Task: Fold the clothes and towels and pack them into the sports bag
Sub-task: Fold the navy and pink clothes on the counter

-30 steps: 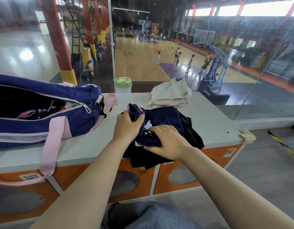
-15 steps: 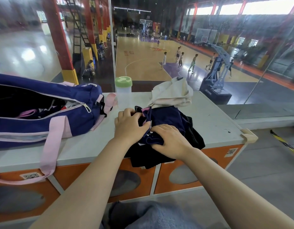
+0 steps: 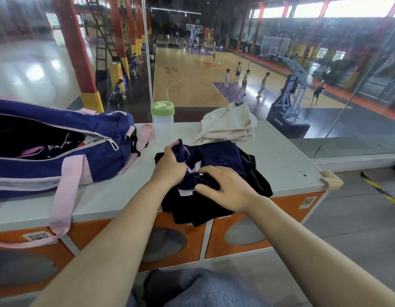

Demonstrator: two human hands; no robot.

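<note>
1. Across the middle of the frame: white counter point(image 3: 280, 165) on orange lockers. Sports bag point(image 3: 59, 151) lies at left centre, unzipped, some pink and dark items already inside.
2. Frame centre: dark pile point(image 3: 214, 207) overhanging the counter's front edge, navy garment point(image 3: 218, 156) on top. Cream towel point(image 3: 229, 127) bunched just behind it, not folded.
3. Green-lidded bottle point(image 3: 162, 122) stands between bag and towel, close to the garment's far corner.
4. Risk: tugging the navy piece could drag the overhanging pile off the edge. A wide swing toward the bag could tip the bottle.
5. Left hand point(image 3: 170, 167) fist-curled, gripping a navy fold with pink trim, corner raised.
6. Right hand point(image 3: 225, 187) palm down, fingers bent, pinching bunched navy cloth against the pile.
</note>
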